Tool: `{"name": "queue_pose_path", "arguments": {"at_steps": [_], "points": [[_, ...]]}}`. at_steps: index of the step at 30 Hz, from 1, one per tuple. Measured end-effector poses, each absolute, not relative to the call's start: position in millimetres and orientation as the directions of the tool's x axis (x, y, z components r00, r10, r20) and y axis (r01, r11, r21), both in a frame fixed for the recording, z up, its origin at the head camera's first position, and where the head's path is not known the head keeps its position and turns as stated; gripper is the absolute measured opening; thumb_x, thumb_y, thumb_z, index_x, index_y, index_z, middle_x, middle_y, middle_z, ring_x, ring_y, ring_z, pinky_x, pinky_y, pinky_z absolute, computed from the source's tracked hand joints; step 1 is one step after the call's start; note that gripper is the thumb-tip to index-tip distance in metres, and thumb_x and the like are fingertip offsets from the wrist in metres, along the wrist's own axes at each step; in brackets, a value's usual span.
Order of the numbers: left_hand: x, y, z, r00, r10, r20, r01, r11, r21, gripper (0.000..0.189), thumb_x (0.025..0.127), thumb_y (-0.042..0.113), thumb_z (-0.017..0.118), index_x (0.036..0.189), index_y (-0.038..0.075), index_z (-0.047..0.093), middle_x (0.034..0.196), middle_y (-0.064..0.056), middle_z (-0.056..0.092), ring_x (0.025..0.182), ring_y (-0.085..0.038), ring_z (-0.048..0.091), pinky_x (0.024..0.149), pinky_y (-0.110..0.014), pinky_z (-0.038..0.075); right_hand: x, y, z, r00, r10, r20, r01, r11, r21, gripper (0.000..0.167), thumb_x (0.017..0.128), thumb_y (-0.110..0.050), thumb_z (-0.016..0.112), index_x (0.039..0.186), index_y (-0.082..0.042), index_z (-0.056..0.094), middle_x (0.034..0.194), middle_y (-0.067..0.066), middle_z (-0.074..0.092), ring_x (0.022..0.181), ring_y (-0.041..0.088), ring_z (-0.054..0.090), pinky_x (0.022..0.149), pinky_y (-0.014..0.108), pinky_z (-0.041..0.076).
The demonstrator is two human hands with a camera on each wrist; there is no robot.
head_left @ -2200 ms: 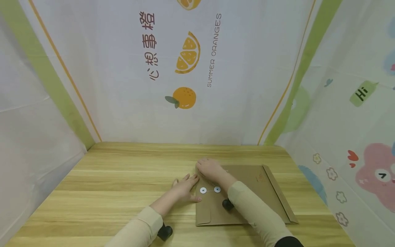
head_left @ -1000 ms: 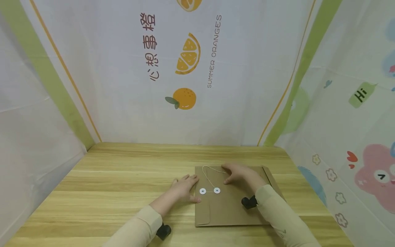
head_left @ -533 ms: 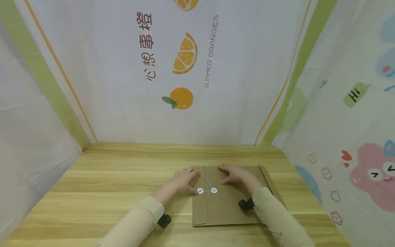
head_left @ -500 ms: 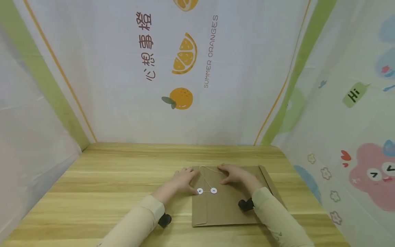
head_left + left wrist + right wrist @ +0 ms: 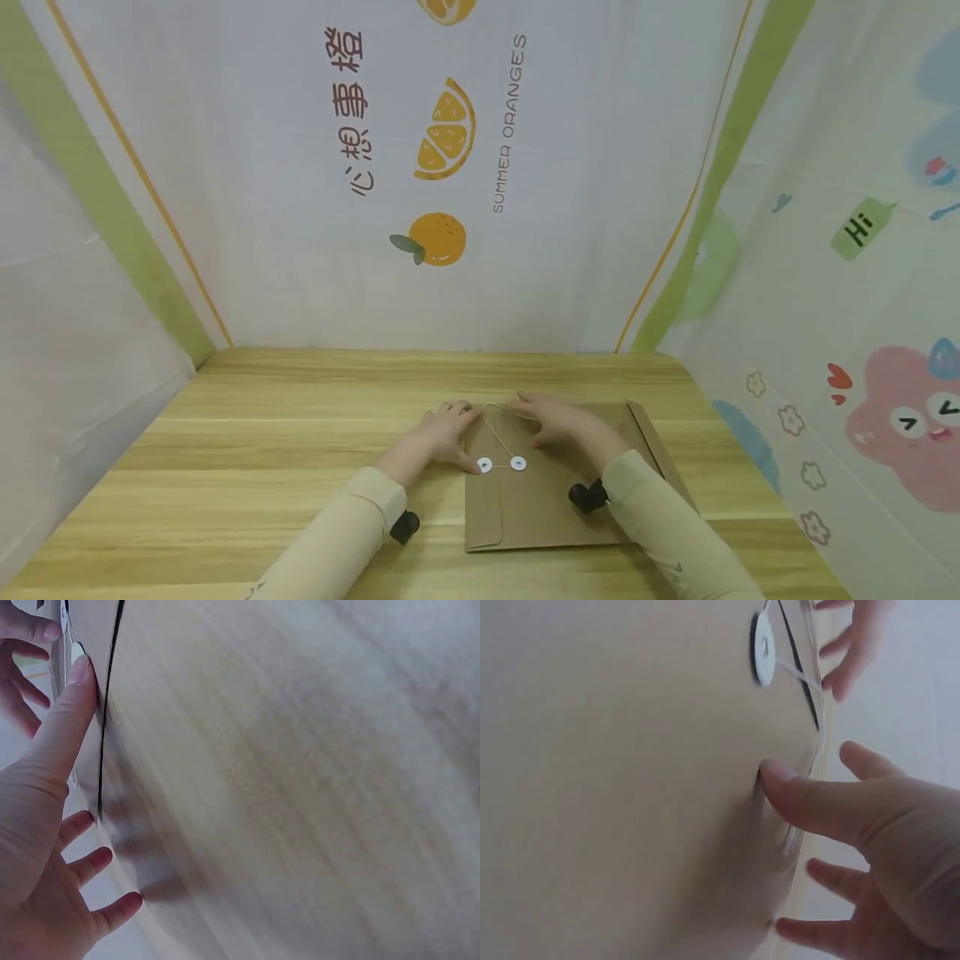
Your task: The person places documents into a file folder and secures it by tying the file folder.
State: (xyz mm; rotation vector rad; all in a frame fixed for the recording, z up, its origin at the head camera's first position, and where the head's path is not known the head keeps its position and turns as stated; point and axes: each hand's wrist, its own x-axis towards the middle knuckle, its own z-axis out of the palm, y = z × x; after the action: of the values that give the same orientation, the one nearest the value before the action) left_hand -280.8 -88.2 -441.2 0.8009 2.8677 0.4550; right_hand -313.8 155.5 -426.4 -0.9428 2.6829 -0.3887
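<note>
A brown kraft document envelope [image 5: 555, 510] lies flat on the table, its flap along the left side. Two white button discs sit side by side, one on the flap [image 5: 484, 465] and one on the body [image 5: 518, 463]. From the body disc a thin pale string [image 5: 497, 434] runs to the far edge, then bends right toward my right hand [image 5: 566, 425]. That hand rests at the far edge, thumb [image 5: 810, 799] on the paper, fingers spread. My left hand [image 5: 441, 435] lies at the left edge, its thumb touching the flap disc, its other fingers spread near the far corner.
The wooden table [image 5: 300, 433] extends left of the envelope and behind it. A printed white cloth [image 5: 300, 275] hangs at the back and both sides. Black wrist cameras [image 5: 405, 527] sit under both cuffs.
My right hand has moved right from the envelope's far left corner, uncovering the string, then slightly back left. My left thumb has shifted from the edge onto the flap disc.
</note>
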Motion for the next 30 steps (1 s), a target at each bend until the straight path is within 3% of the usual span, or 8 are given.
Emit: {"name": "queue_pose_path", "arguments": {"at_steps": [10, 17, 20, 24, 27, 30], "points": [[-279, -88, -433, -0.835, 0.543, -0.085, 0.498, 0.813, 0.3, 0.095, 0.068, 0.05, 0.082, 0.147, 0.019, 0.039, 0.145, -0.014, 0.035, 0.132, -0.038, 0.032, 0.1, -0.064, 0.03, -317, 132, -419, -0.777, -0.525, -0.348, -0.491, 0.851, -0.189, 0.079, 0.085, -0.01, 0.07, 0.148, -0.04, 0.033, 0.157, 0.014, 0.017, 0.139, 0.041, 0.022, 0.099, 0.065, 0.032], [-280, -90, -429, -0.827, 0.548, -0.124, 0.513, 0.827, 0.23, 0.087, 0.071, 0.056, 0.076, 0.145, 0.022, 0.044, 0.147, -0.012, 0.034, 0.133, -0.037, 0.031, 0.102, -0.064, 0.029, -317, 125, -417, -0.783, -0.494, -0.379, -0.459, 0.869, -0.184, 0.075, 0.087, -0.012, 0.068, 0.147, -0.041, 0.034, 0.157, 0.014, 0.017, 0.138, 0.041, 0.022, 0.097, 0.069, 0.03], [-283, -93, -433, -0.815, 0.573, -0.084, 0.556, 0.815, 0.163, 0.073, 0.081, 0.056, 0.068, 0.142, 0.023, 0.048, 0.142, -0.01, 0.042, 0.13, -0.034, 0.037, 0.101, -0.061, 0.032, -316, 124, -417, -0.778, -0.498, -0.382, -0.465, 0.866, -0.183, 0.07, 0.09, -0.017, 0.066, 0.147, -0.04, 0.035, 0.157, 0.016, 0.017, 0.138, 0.041, 0.024, 0.099, 0.066, 0.031], [-289, -93, -438, -0.772, 0.635, 0.028, 0.635, 0.771, 0.045, 0.039, 0.094, 0.04, 0.058, 0.126, 0.02, 0.062, 0.126, -0.008, 0.056, 0.119, -0.029, 0.05, 0.096, -0.053, 0.041, -316, 125, -418, -0.777, -0.502, -0.38, -0.476, 0.864, -0.168, 0.065, 0.091, -0.026, 0.065, 0.147, -0.04, 0.035, 0.156, 0.016, 0.017, 0.138, 0.039, 0.025, 0.1, 0.06, 0.033], [-291, -90, -439, -0.749, 0.657, 0.08, 0.659, 0.752, -0.008, 0.019, 0.095, 0.029, 0.06, 0.11, 0.019, 0.064, 0.115, -0.006, 0.06, 0.113, -0.026, 0.054, 0.093, -0.05, 0.045, -318, 126, -419, -0.782, -0.491, -0.384, -0.458, 0.87, -0.18, 0.068, 0.087, -0.033, 0.069, 0.147, -0.04, 0.037, 0.157, 0.015, 0.016, 0.139, 0.037, 0.024, 0.102, 0.06, 0.032], [-291, -87, -441, -0.761, 0.645, 0.076, 0.645, 0.764, -0.018, 0.016, 0.093, 0.027, 0.062, 0.108, 0.019, 0.063, 0.116, -0.009, 0.059, 0.114, -0.028, 0.053, 0.094, -0.049, 0.045, -319, 127, -420, -0.784, -0.479, -0.396, -0.435, 0.878, -0.202, 0.073, 0.083, -0.041, 0.073, 0.147, -0.04, 0.037, 0.158, 0.014, 0.014, 0.14, 0.037, 0.021, 0.103, 0.061, 0.029]]}}
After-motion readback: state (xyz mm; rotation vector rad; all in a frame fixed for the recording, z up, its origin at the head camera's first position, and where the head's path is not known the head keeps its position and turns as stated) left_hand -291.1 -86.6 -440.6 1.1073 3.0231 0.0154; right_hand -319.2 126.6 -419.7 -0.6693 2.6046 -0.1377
